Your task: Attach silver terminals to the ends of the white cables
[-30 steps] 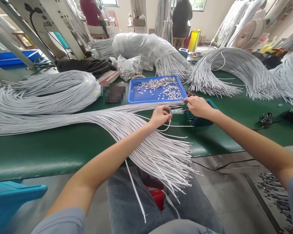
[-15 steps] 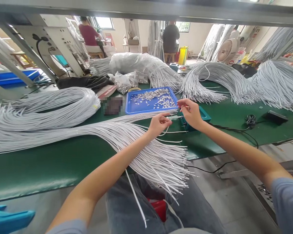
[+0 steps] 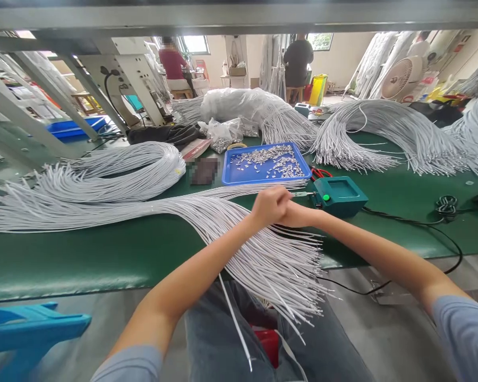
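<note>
My left hand (image 3: 270,206) is closed above the bundle of white cables (image 3: 263,260), and what its fingers grip is hidden. Pressed against it from the right, my right hand (image 3: 298,213) is closed too, its fingertips covered by the left. Just right of both hands stands a green device (image 3: 340,196) with a green button and a thin clear piece at its left side. Behind the hands lies a blue tray (image 3: 245,176) with many small metal parts. Cable ends fan out below the hands and over the table's edge.
Coiled cables (image 3: 143,170) lie at the left, more bundles (image 3: 382,122) at the back right. A dark square (image 3: 204,171) lies left of the tray. Black cords (image 3: 398,216) run rightward. A blue plastic object (image 3: 35,323) is at lower left. Two people sit far behind.
My right hand has moved left and down, away from the green device, and now meets my left hand. The left hand's fingers have closed up. The whole view has shifted.
</note>
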The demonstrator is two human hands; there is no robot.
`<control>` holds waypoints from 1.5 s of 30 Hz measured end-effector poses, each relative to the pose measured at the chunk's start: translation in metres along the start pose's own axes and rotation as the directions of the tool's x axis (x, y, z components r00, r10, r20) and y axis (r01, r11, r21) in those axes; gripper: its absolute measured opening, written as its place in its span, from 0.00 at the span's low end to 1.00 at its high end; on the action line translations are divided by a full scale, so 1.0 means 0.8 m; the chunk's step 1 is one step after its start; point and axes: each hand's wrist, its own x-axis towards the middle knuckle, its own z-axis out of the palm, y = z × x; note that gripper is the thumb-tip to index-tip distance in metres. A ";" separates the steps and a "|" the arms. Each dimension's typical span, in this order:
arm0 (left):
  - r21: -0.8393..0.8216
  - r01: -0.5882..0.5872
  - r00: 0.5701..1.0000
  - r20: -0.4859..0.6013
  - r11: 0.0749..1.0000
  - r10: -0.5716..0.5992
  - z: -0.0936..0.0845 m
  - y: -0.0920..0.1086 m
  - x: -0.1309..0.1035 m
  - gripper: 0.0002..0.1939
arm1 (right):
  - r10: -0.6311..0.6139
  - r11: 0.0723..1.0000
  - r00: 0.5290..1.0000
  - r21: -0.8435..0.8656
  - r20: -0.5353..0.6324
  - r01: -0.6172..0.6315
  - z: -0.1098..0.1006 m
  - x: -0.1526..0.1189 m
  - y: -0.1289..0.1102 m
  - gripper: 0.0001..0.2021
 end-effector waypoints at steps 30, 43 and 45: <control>0.540 0.283 0.901 0.133 0.793 -0.412 -0.002 -0.033 0.033 0.17 | -0.040 0.929 0.997 0.366 -0.059 0.059 0.013 0.005 0.022 0.14; 0.237 0.375 0.925 -0.161 0.896 -0.345 -0.001 -0.041 0.033 0.09 | -0.090 0.898 0.993 0.424 -0.082 0.116 0.011 0.005 0.025 0.12; 0.125 0.303 0.937 -0.219 0.945 -0.272 -0.005 -0.033 0.032 0.08 | -0.086 0.898 0.993 0.426 -0.083 0.113 0.012 0.006 0.026 0.11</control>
